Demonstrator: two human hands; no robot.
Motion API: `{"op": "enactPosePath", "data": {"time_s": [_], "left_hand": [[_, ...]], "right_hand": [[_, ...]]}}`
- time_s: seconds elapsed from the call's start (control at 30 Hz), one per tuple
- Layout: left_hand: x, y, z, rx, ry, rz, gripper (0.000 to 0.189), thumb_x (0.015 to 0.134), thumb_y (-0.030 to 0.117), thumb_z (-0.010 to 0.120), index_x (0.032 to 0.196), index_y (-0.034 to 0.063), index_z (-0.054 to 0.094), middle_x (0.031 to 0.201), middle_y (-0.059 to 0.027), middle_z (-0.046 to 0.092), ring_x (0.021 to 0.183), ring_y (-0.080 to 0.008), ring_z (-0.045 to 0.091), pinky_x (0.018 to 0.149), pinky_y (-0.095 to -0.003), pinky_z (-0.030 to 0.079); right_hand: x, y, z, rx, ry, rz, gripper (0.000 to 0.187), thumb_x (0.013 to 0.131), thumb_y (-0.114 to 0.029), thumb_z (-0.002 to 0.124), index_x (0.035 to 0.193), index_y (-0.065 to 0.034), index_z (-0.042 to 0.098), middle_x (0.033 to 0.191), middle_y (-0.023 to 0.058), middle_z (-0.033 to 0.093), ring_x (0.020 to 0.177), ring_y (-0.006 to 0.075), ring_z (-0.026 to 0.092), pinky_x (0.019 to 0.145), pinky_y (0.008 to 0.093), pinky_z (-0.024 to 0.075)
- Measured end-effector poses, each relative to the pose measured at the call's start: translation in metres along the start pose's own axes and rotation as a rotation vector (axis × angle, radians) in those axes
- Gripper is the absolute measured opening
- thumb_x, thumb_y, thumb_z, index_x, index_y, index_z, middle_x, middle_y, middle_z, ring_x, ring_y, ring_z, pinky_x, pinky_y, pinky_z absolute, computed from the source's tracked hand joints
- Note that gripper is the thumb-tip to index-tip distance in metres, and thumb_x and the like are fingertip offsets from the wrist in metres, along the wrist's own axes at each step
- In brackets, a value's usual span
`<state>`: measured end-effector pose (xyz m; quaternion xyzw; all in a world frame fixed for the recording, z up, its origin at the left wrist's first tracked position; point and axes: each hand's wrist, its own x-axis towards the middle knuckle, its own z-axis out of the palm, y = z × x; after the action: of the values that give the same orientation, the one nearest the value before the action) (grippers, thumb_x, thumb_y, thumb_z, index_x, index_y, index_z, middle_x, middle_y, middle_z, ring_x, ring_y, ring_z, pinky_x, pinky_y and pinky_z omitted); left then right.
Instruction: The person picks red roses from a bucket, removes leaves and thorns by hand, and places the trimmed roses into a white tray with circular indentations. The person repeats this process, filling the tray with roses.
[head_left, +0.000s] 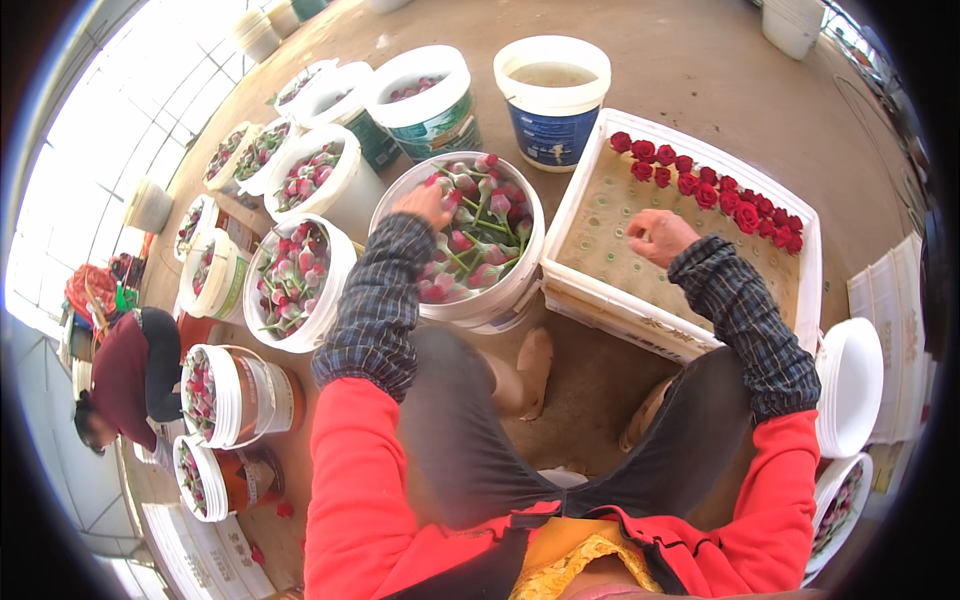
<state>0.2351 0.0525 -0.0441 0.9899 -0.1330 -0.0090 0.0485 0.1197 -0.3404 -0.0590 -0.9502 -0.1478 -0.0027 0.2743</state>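
Observation:
My left hand (426, 204) reaches over the rim of a white bucket (480, 307), its fingertips among the red rosebuds (487, 217) heaped inside. Those buds look pale over part of their surface, with short green stems. Whether the hand grips a bud is hidden. Above a white crate (551, 255) on my right hovers my right hand (661, 237), its fingers curled with nothing visible in them. A tan panel with rows of holes (600, 240) fills the crate. Opened red roses (706, 195) stand in rows along its far side.
More buckets of rosebuds (300, 277) crowd the left. Behind mine stands a blue-labelled bucket (553, 127) holding murky liquid. Stacked white lids or pails (851, 390) lean at the right. A person in a dark red top (124, 375) bends over at far left, near flattened white boxes (206, 551).

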Motion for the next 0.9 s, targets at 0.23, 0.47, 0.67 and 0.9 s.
{"op": "enactPosePath", "data": {"time_s": [0.23, 0.47, 0.67, 0.9], "left_hand": [[-0.014, -0.008, 0.037, -0.005, 0.197, -0.037, 0.048, 0.074, 0.030, 0.071, 0.114, 0.0100, 0.055, 0.100, -0.0183, 0.064, 0.099, -0.0342, 0.061, 0.084, -0.0445, 0.047], [-0.052, 0.047, -0.016, -1.296, 0.294, 0.031, 0.036, 0.080, 0.012, 0.069, 0.111, 0.0001, 0.054, 0.101, -0.0121, 0.066, 0.088, -0.0182, 0.064, 0.073, -0.0305, 0.050], [-0.140, 0.122, -0.040, -1.496, 0.019, 0.210, 0.032, 0.082, 0.002, 0.065, 0.112, 0.0008, 0.054, 0.101, -0.0079, 0.066, 0.089, -0.0142, 0.063, 0.072, -0.0270, 0.051], [-0.195, 0.188, 0.000, -1.350, 0.096, 0.236, 0.022, 0.081, 0.003, 0.068, 0.102, 0.0017, 0.061, 0.093, -0.0038, 0.065, 0.086, -0.0109, 0.059, 0.077, -0.0272, 0.048]], "right_hand": [[-0.019, -0.069, 0.025, -0.005, -0.076, -0.118, 0.020, 0.076, -0.020, 0.059, 0.085, -0.0037, 0.066, 0.085, 0.0158, 0.066, 0.083, 0.0340, 0.063, 0.074, 0.0417, 0.0501], [-0.014, -0.137, 0.036, 0.434, 0.163, -0.037, 0.028, 0.082, -0.021, 0.065, 0.098, 0.0025, 0.065, 0.089, 0.0138, 0.066, 0.075, 0.0183, 0.062, 0.069, 0.0309, 0.0501], [-0.028, -0.166, 0.027, 0.704, 0.407, -0.100, 0.031, 0.079, -0.020, 0.069, 0.098, 0.0035, 0.065, 0.086, 0.0121, 0.065, 0.075, 0.0186, 0.062, 0.069, 0.0296, 0.0493], [-0.107, -0.127, 0.038, 0.755, 0.300, -0.104, 0.021, 0.079, -0.014, 0.070, 0.094, 0.0004, 0.067, 0.081, 0.0095, 0.064, 0.072, 0.0172, 0.061, 0.064, 0.0293, 0.0477]]}}
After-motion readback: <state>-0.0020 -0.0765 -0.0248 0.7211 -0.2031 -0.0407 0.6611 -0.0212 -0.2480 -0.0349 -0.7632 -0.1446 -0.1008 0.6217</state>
